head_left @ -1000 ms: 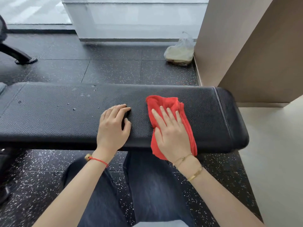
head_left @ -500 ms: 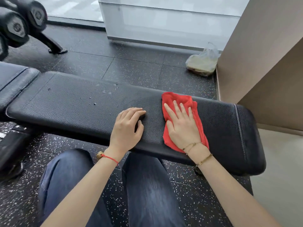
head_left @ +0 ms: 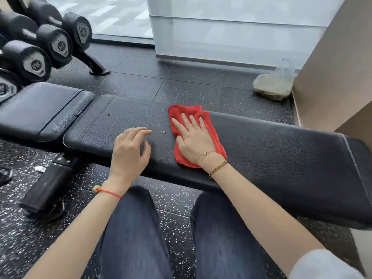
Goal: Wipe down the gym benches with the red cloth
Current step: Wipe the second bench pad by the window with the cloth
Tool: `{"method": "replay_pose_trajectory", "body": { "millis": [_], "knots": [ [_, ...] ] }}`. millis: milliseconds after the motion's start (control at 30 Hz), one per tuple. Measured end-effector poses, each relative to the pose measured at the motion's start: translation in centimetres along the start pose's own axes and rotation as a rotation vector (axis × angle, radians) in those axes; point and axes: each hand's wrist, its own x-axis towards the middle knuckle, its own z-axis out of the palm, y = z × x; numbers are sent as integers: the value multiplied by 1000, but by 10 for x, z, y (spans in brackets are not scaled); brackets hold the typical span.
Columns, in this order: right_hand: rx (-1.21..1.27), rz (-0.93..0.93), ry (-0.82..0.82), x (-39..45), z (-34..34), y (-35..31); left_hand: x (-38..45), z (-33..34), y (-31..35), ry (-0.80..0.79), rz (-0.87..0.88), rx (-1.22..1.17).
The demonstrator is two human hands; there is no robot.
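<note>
We press the red cloth [head_left: 196, 135] flat on the black bench pad [head_left: 271, 158] with our right hand [head_left: 193, 139], fingers straight and a little spread on top of it, not curled round it. The cloth lies about midway along the long pad, its far end reaching the pad's back edge and its near end under our wrist, short of the front edge. Our left hand [head_left: 128, 152] is just beside it to the left, fingers loosely spread and holding nothing; we cannot tell whether the fingertips touch the leather or float just above. Between the two hands sit a few small specks [head_left: 163, 131] on the surface. To the left the pad runs bare up to its stitched end, then a narrow gap, then a second, shorter pad [head_left: 40, 111]. To the right it runs bare to a seam near the rounded end, which the frame cuts off beside a beige wall [head_left: 332, 67]. Behind the bench the speckled floor [head_left: 191, 83] is open up to the window. A rack of dumbbells [head_left: 36, 53] is cropped at the top left, their numbers too blurred to read. A plastic bag [head_left: 275, 83] lies by the wall, its contents unclear. Our knees hide the frame beneath the bench.
</note>
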Motion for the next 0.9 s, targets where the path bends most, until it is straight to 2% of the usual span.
{"method": "replay_pose_trajectory", "body": {
  "millis": [100, 167, 267, 333, 400, 533, 700, 800, 900],
  "knots": [
    [17, -45, 37, -24, 9, -17, 7, -2, -38, -11, 33, 16],
    [22, -8, 68, -44, 12, -11, 12, -1, -58, -27, 69, 4],
    [-2, 174, 71, -41, 7, 10, 20, 2, -77, -48, 114, -32],
    [-27, 317, 64, -14, 2, 11, 23, 4, -83, -56, 143, -62],
    [-30, 379, 59, 19, 1, 0, 25, 7, -86, -61, 160, -93],
    [-16, 285, 23, 51, 11, -48, 26, 8, -89, -50, 161, -117],
    [24, 162, 80, -4, 19, -73, 26, 6, -91, -69, 171, -120],
    [24, 270, 96, -22, 16, -54, 25, 6, -91, -74, 161, -129],
    [-7, 405, 80, 6, 11, -35, 22, 6, -88, -79, 149, -122]
  ]
}}
